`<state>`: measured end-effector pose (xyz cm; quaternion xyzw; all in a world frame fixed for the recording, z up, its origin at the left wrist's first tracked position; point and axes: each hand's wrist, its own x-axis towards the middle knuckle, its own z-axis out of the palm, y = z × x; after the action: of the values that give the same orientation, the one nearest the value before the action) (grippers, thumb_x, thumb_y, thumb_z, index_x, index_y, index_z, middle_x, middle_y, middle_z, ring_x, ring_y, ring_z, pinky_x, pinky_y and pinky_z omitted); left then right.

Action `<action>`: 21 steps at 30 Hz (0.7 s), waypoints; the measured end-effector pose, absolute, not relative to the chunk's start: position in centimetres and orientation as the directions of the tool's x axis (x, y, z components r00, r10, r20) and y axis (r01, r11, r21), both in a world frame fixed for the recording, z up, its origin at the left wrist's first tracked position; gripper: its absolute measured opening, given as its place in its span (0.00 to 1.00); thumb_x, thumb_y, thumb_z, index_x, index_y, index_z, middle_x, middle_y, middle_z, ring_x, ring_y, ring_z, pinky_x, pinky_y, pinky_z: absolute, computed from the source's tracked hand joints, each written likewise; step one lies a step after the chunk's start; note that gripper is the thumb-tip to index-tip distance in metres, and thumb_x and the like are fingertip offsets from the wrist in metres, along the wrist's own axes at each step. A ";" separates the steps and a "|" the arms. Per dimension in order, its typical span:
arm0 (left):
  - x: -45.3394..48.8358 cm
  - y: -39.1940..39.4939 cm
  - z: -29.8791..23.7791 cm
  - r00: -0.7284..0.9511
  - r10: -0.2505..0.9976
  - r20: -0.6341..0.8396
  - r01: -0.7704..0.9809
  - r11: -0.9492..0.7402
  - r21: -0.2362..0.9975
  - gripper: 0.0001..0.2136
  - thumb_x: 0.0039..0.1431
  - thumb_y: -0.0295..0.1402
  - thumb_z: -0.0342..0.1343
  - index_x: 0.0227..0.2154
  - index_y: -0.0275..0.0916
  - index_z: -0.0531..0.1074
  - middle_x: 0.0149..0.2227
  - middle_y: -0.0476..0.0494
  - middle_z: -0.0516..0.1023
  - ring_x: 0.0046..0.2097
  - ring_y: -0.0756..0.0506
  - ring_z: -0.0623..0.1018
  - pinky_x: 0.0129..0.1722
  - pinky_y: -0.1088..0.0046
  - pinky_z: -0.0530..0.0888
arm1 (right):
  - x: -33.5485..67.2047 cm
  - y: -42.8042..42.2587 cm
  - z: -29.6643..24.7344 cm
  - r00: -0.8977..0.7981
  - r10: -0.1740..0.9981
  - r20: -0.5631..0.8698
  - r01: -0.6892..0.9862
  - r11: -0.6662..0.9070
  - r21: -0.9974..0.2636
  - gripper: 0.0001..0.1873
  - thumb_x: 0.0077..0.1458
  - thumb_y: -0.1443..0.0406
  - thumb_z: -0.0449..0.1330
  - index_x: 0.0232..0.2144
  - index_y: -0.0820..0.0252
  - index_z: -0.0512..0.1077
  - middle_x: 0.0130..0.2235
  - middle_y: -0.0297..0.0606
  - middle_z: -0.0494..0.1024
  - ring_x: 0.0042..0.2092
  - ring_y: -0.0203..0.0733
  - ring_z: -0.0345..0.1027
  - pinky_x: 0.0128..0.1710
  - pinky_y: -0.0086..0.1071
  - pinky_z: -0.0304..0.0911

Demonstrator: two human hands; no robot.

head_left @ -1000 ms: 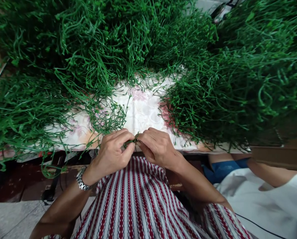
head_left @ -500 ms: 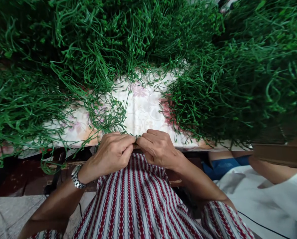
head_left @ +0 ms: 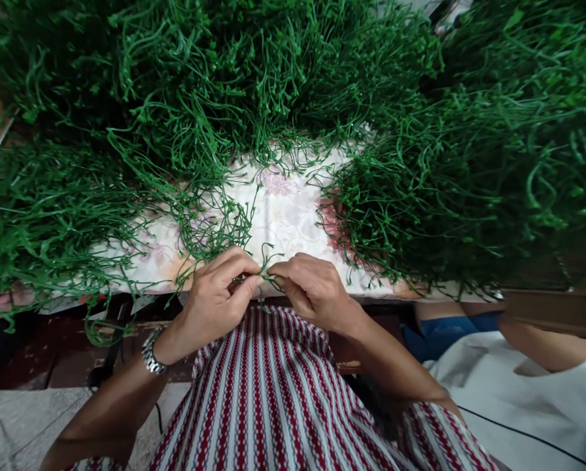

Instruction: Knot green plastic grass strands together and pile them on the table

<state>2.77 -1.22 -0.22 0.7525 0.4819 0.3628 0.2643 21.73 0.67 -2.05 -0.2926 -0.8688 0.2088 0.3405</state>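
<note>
Between my fingertips, just above the table's near edge, is a small thin green sprig with branching, curling ends. My left hand, with a metal watch at the wrist, pinches it between thumb and forefinger. From the other side my right hand is closed, its thumb and forefinger at the same sprig. Loose green sprigs lie scattered on the cloth just beyond my left hand. A large heap of similar sprigs, which look like plastic, rises to the right.
A floral tablecloth covers the table. More green heaps spread along the back and left. At the right, a cardboard box stands by the table edge, and a person in a white top sits close beside me.
My fingertips have parted slightly, and the sprig's branching ends now show between and above them. The view has shifted a little.
</note>
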 end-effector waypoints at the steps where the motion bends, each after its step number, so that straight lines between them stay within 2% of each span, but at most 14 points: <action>1: 2.8 -1.4 -0.4 0.263 0.912 0.315 0.544 -0.409 0.732 0.03 0.55 0.24 0.51 0.28 0.36 0.68 0.28 0.48 0.71 0.32 0.51 0.72 0.33 0.75 0.69 | 21.7 0.5 -2.0 -0.581 0.663 0.471 0.371 0.731 -0.572 0.10 0.56 0.74 0.51 0.39 0.66 0.68 0.32 0.40 0.76 0.33 0.35 0.67 0.33 0.29 0.63; 5: 2.8 -1.7 -0.9 0.257 0.873 0.414 0.566 -0.483 0.668 0.04 0.55 0.22 0.52 0.29 0.37 0.69 0.30 0.47 0.73 0.34 0.50 0.73 0.35 0.75 0.70 | 22.2 0.3 -0.8 -0.486 0.729 0.482 0.432 0.680 -0.593 0.11 0.57 0.71 0.53 0.44 0.65 0.68 0.38 0.42 0.77 0.35 0.35 0.69 0.35 0.28 0.65; 7: 2.8 -1.7 -1.0 0.280 0.847 0.453 0.550 -0.528 0.647 0.05 0.54 0.21 0.52 0.30 0.37 0.69 0.30 0.47 0.74 0.34 0.50 0.74 0.36 0.75 0.70 | 22.7 0.7 0.0 -0.497 0.733 0.465 0.470 0.677 -0.566 0.12 0.57 0.69 0.55 0.45 0.65 0.68 0.39 0.42 0.77 0.35 0.36 0.70 0.36 0.29 0.64; 11: 3.0 -1.7 -1.0 0.354 0.785 0.508 0.518 -0.617 0.593 0.07 0.53 0.19 0.52 0.31 0.36 0.71 0.30 0.46 0.75 0.33 0.50 0.75 0.35 0.75 0.72 | 23.0 1.6 0.8 -0.697 0.661 0.278 0.464 0.711 -0.528 0.14 0.58 0.67 0.54 0.47 0.64 0.67 0.35 0.40 0.77 0.34 0.36 0.70 0.33 0.28 0.62; 14: 3.1 -1.7 -0.9 0.390 0.760 0.520 0.495 -0.649 0.577 0.08 0.53 0.18 0.51 0.31 0.37 0.70 0.30 0.46 0.75 0.33 0.51 0.74 0.35 0.75 0.71 | 22.6 2.0 0.5 -0.779 0.609 0.150 0.419 0.683 -0.598 0.09 0.58 0.67 0.54 0.41 0.64 0.69 0.31 0.37 0.76 0.33 0.35 0.70 0.32 0.26 0.61; 18: 3.3 -1.9 -0.7 0.355 0.825 0.439 0.513 -0.565 0.646 0.05 0.55 0.21 0.51 0.31 0.37 0.69 0.30 0.47 0.74 0.33 0.51 0.74 0.34 0.75 0.71 | 22.2 1.5 -0.3 -0.724 0.645 0.245 0.362 0.658 -0.660 0.06 0.58 0.67 0.53 0.35 0.64 0.69 0.29 0.36 0.76 0.32 0.33 0.69 0.33 0.26 0.61; 21: 3.2 -2.0 -0.5 0.380 0.847 0.371 0.566 -0.531 0.631 0.03 0.57 0.24 0.50 0.31 0.36 0.68 0.30 0.46 0.73 0.33 0.50 0.73 0.34 0.75 0.70 | 22.2 1.0 -0.6 -0.662 0.667 0.343 0.339 0.674 -0.656 0.06 0.59 0.67 0.53 0.34 0.65 0.69 0.28 0.37 0.75 0.31 0.32 0.68 0.32 0.26 0.61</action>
<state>3.22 -1.95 -0.48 0.8049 0.4389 0.3425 0.2051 22.15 1.00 -0.58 -0.2900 -0.8673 0.2807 0.2914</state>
